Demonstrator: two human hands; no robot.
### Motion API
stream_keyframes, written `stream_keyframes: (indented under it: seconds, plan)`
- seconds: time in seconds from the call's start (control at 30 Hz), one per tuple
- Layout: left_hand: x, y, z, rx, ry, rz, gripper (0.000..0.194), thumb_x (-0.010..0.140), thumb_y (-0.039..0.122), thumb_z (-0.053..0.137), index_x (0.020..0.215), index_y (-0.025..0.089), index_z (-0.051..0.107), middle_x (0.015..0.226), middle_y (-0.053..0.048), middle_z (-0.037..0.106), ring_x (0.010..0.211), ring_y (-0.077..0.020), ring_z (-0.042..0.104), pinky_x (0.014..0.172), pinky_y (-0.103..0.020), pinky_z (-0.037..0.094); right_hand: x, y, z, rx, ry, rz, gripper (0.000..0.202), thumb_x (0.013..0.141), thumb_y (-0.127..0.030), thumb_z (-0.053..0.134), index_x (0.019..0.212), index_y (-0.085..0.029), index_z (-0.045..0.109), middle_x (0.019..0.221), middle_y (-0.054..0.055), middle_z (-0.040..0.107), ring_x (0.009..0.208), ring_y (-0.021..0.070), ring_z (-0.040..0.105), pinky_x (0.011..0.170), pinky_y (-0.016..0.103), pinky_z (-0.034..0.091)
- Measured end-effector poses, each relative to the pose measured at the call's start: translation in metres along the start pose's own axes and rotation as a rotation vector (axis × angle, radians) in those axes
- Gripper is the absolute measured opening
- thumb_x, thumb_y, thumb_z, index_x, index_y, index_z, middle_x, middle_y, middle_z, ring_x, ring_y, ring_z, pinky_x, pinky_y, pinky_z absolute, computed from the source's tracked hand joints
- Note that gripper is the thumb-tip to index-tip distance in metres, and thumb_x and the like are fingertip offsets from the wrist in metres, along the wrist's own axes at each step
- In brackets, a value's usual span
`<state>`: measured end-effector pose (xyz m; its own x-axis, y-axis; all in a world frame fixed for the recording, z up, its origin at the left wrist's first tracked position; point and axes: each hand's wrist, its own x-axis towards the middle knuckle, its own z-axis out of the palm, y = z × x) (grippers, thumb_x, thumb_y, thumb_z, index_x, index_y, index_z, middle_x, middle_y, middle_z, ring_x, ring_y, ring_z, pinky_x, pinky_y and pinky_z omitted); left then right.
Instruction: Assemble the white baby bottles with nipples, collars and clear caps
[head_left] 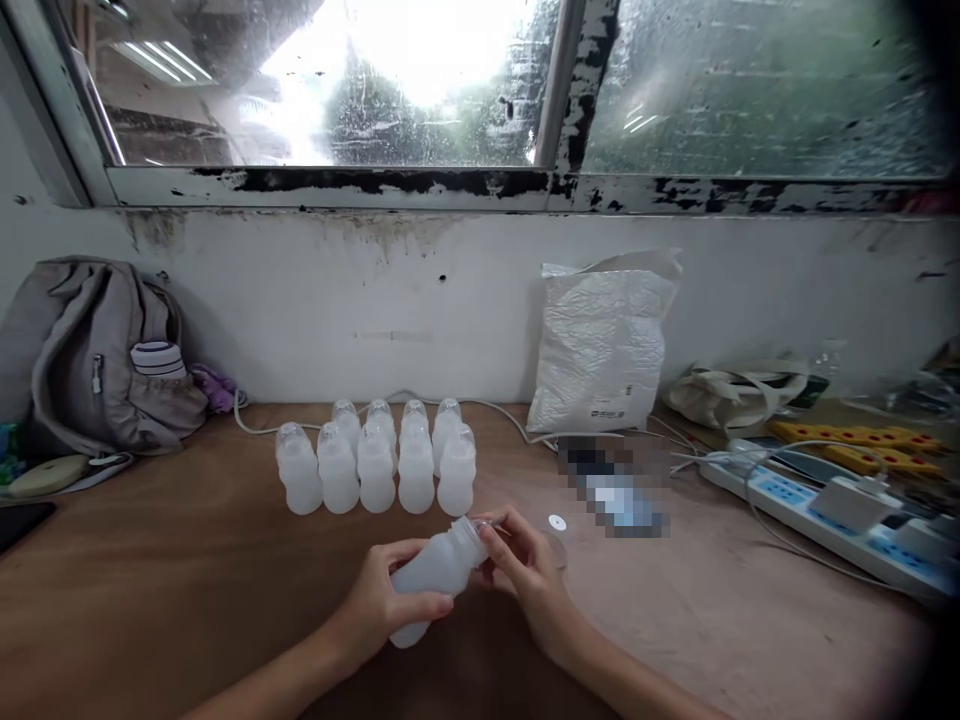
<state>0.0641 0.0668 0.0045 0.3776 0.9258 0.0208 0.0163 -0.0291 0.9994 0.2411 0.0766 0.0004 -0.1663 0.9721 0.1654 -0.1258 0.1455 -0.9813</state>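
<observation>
My left hand point(386, 595) is wrapped round a frosted white baby bottle point(435, 572), tilted with its mouth up to the right. At that mouth, my right hand point(525, 565) pinches a small clear piece, mostly hidden by the fingers; its exact kind cannot be made out. A small white disc point(556, 522) lies on the table just beyond my right hand. Partly behind that hand rests a clear domed cap point(556, 550). Ahead of my hands, several similar capped baby bottles point(376, 470) stand upright in two rows.
On the wooden table point(187, 580), a grey backpack point(97, 350) sits at the left. A silvery padded bag point(600, 345) leans on the wall. A blurred-out flat object point(615, 490), a power strip point(795, 500) with cables and a cloth bag point(727, 390) are at the right.
</observation>
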Motion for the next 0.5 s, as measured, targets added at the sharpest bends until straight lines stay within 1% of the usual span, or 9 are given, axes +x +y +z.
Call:
stream_keyframes:
  seconds: [0.07, 0.1, 0.23, 0.3, 0.37, 0.5]
  plan:
    - [0.0, -0.001, 0.0, -0.024, -0.023, -0.017, 0.039, 0.058, 0.027, 0.072, 0.094, 0.012, 0.066, 0.078, -0.004, 0.061, 0.069, -0.015, 0.049, 0.06, -0.023, 0.036, 0.003, 0.004, -0.002, -0.003, 0.008, 0.059, 0.028, 0.078, -0.043, 0.055, 0.07, -0.017, 0.045, 0.058, -0.004, 0.046, 0.045, 0.0064, 0.041, 0.038, 0.017, 0.031]
    - [0.0, 0.0, 0.0, -0.036, -0.041, -0.025, 0.041, 0.059, 0.027, 0.071, 0.096, 0.012, 0.065, 0.08, -0.004, 0.061, 0.071, -0.0155, 0.049, 0.062, -0.023, 0.036, 0.004, 0.005, -0.003, -0.01, 0.01, 0.071, 0.03, 0.078, -0.043, 0.055, 0.068, -0.017, 0.043, 0.055, -0.006, 0.043, 0.042, 0.0054, 0.038, 0.036, 0.016, 0.027]
    - [0.002, 0.004, -0.005, -0.034, -0.108, -0.062, 0.042, 0.06, 0.028, 0.071, 0.1, 0.014, 0.065, 0.081, -0.004, 0.063, 0.071, -0.0156, 0.05, 0.061, -0.023, 0.036, 0.003, 0.007, -0.001, -0.018, 0.013, 0.053, 0.031, 0.079, -0.044, 0.053, 0.068, -0.018, 0.04, 0.054, -0.007, 0.04, 0.039, 0.0034, 0.032, 0.036, 0.016, 0.021]
    - [0.004, 0.005, -0.008, -0.032, -0.157, -0.075, 0.044, 0.06, 0.028, 0.071, 0.102, 0.014, 0.065, 0.081, -0.004, 0.063, 0.071, -0.0159, 0.051, 0.061, -0.023, 0.036, 0.0, 0.006, 0.0, -0.014, 0.004, 0.046, 0.028, 0.08, -0.043, 0.052, 0.072, -0.018, 0.041, 0.057, -0.006, 0.041, 0.041, 0.0038, 0.032, 0.036, 0.017, 0.022]
    - [0.006, 0.006, -0.012, -0.04, -0.206, -0.085, 0.045, 0.06, 0.028, 0.071, 0.102, 0.014, 0.064, 0.081, -0.003, 0.063, 0.071, -0.0161, 0.052, 0.061, -0.023, 0.036, -0.004, 0.005, 0.001, -0.021, -0.017, 0.03, 0.025, 0.081, -0.043, 0.05, 0.079, -0.019, 0.044, 0.064, -0.004, 0.046, 0.046, 0.0054, 0.036, 0.038, 0.017, 0.024]
    - [0.008, 0.006, -0.018, -0.049, -0.243, -0.108, 0.038, 0.057, 0.026, 0.071, 0.092, 0.013, 0.067, 0.075, -0.002, 0.063, 0.067, -0.0153, 0.052, 0.058, -0.022, 0.037, -0.01, 0.005, 0.0, -0.122, -0.109, -0.072, 0.026, 0.085, -0.044, 0.043, 0.092, -0.019, 0.047, 0.078, 0.002, 0.053, 0.06, 0.0107, 0.047, 0.044, 0.019, 0.032]
